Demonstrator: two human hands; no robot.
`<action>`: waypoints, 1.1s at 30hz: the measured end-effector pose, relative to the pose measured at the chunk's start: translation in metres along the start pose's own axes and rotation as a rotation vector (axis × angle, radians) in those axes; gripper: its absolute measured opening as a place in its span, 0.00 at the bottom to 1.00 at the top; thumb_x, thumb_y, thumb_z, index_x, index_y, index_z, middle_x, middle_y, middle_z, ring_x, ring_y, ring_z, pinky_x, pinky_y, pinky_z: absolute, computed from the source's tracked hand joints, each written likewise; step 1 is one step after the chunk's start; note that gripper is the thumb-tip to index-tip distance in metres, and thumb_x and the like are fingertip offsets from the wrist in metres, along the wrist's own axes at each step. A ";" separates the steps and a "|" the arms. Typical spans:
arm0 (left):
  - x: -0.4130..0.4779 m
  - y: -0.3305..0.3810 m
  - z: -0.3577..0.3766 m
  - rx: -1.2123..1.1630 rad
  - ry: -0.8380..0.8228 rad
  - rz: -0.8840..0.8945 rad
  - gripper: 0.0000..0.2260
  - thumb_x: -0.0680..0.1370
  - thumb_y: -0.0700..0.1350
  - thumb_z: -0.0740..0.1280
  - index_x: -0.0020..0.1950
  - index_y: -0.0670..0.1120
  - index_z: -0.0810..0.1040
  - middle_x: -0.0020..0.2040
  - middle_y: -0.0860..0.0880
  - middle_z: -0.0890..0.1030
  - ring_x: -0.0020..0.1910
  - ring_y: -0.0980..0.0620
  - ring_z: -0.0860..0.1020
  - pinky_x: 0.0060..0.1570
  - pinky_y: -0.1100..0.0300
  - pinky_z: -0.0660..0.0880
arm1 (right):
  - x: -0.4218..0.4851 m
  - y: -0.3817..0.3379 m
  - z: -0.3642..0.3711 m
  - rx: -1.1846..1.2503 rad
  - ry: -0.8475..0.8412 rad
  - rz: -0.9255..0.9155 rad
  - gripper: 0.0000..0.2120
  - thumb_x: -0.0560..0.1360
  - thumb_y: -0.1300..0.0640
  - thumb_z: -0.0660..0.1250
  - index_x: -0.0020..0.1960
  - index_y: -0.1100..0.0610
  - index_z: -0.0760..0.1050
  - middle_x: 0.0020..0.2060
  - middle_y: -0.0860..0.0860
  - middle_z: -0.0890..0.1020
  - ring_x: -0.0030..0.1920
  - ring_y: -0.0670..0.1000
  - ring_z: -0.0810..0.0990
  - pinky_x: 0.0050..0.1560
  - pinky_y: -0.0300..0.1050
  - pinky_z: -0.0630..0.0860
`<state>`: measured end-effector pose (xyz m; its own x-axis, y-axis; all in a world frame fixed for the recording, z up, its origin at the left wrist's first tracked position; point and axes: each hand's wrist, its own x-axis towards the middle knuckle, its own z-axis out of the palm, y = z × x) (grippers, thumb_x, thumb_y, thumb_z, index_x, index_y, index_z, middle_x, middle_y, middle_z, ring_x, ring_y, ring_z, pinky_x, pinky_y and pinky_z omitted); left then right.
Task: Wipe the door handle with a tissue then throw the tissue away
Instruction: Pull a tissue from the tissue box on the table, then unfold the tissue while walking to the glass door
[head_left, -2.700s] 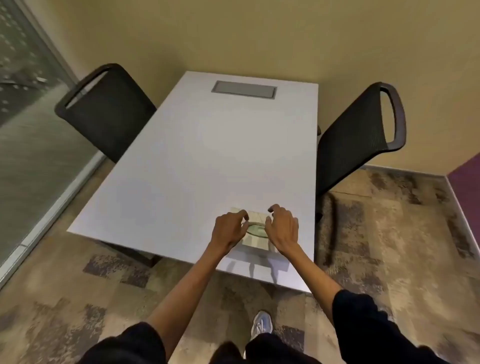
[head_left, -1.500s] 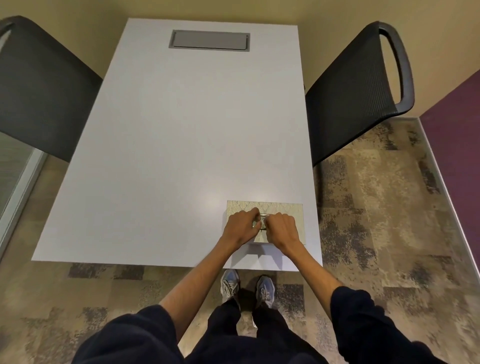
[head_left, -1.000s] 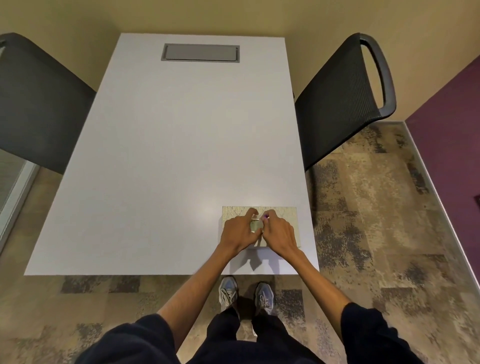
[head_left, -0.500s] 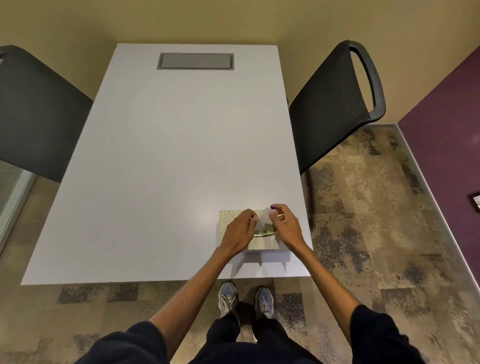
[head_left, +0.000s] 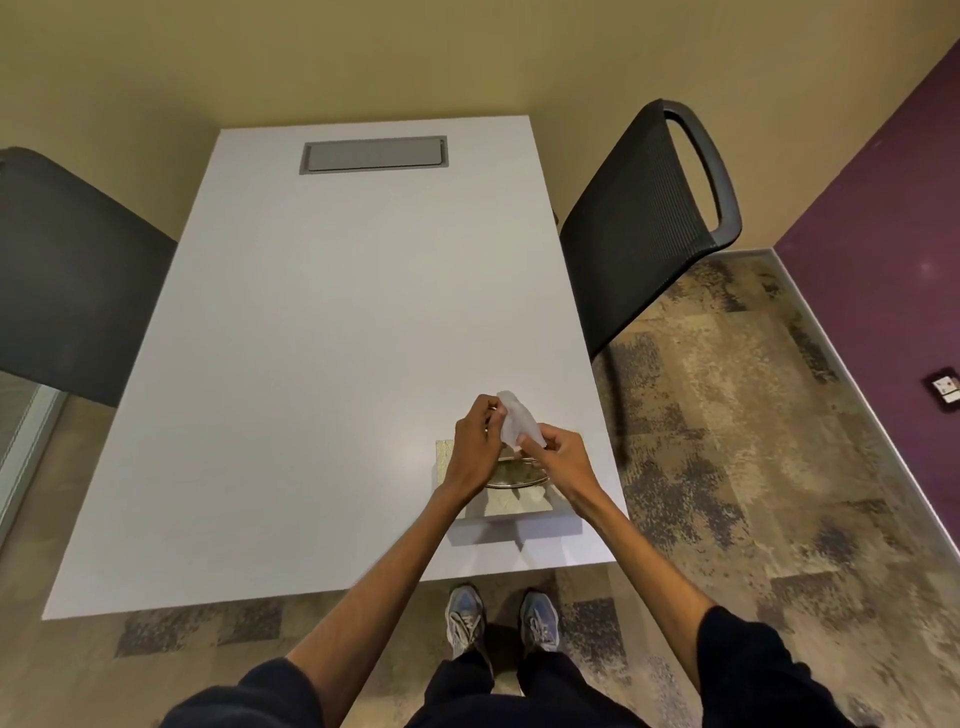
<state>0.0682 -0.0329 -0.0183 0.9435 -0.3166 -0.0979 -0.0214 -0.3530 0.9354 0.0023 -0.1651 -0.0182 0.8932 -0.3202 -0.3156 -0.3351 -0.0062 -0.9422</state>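
tissue (head_left: 517, 425) pinched between both hands above tissue box (head_left: 511, 501) at table (head_left: 311, 364) near edge, long axis up-and-away; left hand (head_left: 475, 447) fingers closed on top, right hand (head_left: 558, 457) on lower end, seemingly clear of slot; door handle unseen

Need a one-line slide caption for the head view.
Both hands pull a tissue from the box on a white table.
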 end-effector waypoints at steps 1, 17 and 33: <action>0.002 0.001 -0.001 -0.012 0.003 0.004 0.08 0.85 0.43 0.59 0.55 0.41 0.76 0.48 0.43 0.82 0.46 0.45 0.80 0.43 0.51 0.78 | -0.001 -0.003 -0.001 0.052 0.021 0.000 0.07 0.77 0.57 0.69 0.49 0.60 0.83 0.40 0.59 0.85 0.40 0.54 0.84 0.39 0.43 0.79; 0.014 0.028 0.024 -0.071 -0.123 0.117 0.15 0.79 0.45 0.70 0.64 0.51 0.73 0.48 0.53 0.83 0.45 0.56 0.83 0.43 0.70 0.78 | -0.014 -0.024 -0.040 0.362 0.440 0.001 0.10 0.74 0.53 0.72 0.51 0.57 0.83 0.37 0.51 0.85 0.30 0.44 0.79 0.28 0.37 0.75; 0.005 0.087 0.140 0.128 -0.543 0.406 0.09 0.83 0.50 0.64 0.55 0.47 0.81 0.51 0.53 0.82 0.50 0.61 0.79 0.49 0.68 0.77 | -0.078 -0.012 -0.155 0.468 0.763 0.011 0.07 0.72 0.55 0.75 0.45 0.60 0.83 0.31 0.49 0.85 0.29 0.45 0.81 0.27 0.36 0.76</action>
<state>0.0251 -0.1881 0.0148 0.5535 -0.8304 0.0638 -0.4086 -0.2040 0.8896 -0.1098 -0.2873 0.0354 0.3924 -0.8619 -0.3213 -0.0364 0.3345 -0.9417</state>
